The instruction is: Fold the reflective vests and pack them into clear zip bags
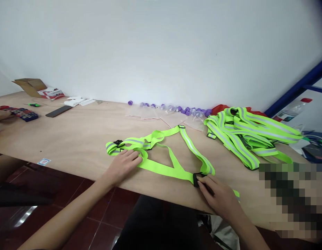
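On the long, pale wooden table (85, 135), I see a fluorescent yellow-green webbing harness (163, 168) with silver reflective stripes, spread loosely near the front edge. I judge it light, limp and sturdy; its black plastic buckle (195, 180) (probably the stiffest part) offers the surest hold. The left hand (126, 164) lies palm down, fingers bent over the webbing, grip unclear. The right hand (219, 195) angles inward, fingertips pinching the buckle.
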`<action>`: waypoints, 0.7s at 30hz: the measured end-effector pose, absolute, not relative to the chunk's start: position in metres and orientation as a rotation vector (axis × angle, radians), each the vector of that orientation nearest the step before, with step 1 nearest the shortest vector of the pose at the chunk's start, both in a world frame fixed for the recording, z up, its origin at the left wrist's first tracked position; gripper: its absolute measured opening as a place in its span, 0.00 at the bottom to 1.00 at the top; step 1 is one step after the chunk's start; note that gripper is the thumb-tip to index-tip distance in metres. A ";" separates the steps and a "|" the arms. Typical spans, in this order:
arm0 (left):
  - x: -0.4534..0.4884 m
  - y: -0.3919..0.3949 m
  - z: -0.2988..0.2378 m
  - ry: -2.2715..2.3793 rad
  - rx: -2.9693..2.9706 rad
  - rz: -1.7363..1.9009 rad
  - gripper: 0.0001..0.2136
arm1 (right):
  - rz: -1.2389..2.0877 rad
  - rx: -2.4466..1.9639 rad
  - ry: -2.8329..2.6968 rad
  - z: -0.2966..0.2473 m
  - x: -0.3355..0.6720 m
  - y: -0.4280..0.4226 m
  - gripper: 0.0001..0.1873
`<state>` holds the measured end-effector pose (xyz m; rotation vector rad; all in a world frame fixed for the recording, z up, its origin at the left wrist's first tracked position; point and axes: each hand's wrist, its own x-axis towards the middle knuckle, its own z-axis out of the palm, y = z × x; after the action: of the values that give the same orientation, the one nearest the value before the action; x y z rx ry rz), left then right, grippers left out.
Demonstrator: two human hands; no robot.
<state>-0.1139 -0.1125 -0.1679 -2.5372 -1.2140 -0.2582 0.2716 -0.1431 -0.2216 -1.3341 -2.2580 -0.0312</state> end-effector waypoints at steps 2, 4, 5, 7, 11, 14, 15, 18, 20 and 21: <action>-0.114 -0.123 -0.178 -1.207 -2.571 -0.332 0.11 | -0.032 -1.358 -2.257 -0.222 0.272 -0.143 0.18; -0.115 -0.137 -0.185 -1.263 -2.640 -0.364 0.11 | -0.037 -1.351 -2.258 -0.219 0.273 -0.142 0.17; -0.117 -0.143 -0.187 -1.309 -2.658 -0.371 0.11 | -0.044 -1.339 -2.260 -0.218 0.274 -0.141 0.17; -0.120 -0.156 -0.188 -1.438 -2.618 -0.381 0.13 | -0.061 -1.321 -2.266 -0.216 0.276 -0.140 0.16; -0.128 -0.168 -0.187 -1.736 -2.322 -0.322 0.17 | -0.049 -1.342 -2.297 -0.219 0.282 -0.137 0.14; -0.133 -0.169 -0.186 -1.880 -2.148 -0.276 0.18 | -0.041 -1.349 -2.319 -0.223 0.286 -0.137 0.14; -0.136 -0.169 -0.186 -1.914 -2.126 -0.288 0.19 | -0.043 -1.349 -2.322 -0.224 0.287 -0.137 0.14; -0.153 -0.170 -0.187 -2.039 -2.148 -0.368 0.19 | -0.057 -1.335 -2.336 -0.225 0.288 -0.137 0.14; -0.170 -0.171 -0.188 -2.146 -2.232 -0.464 0.18 | -0.069 -1.324 -2.345 -0.225 0.289 -0.137 0.13; -0.179 -0.171 -0.188 -2.195 -2.291 -0.542 0.19 | -0.072 -1.325 -2.347 -0.225 0.289 -0.136 0.13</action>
<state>-0.1790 -0.1711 -0.1876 -2.2911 -2.1953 -0.5423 0.2888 -0.1364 -0.2252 -1.3247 -2.3470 -0.0720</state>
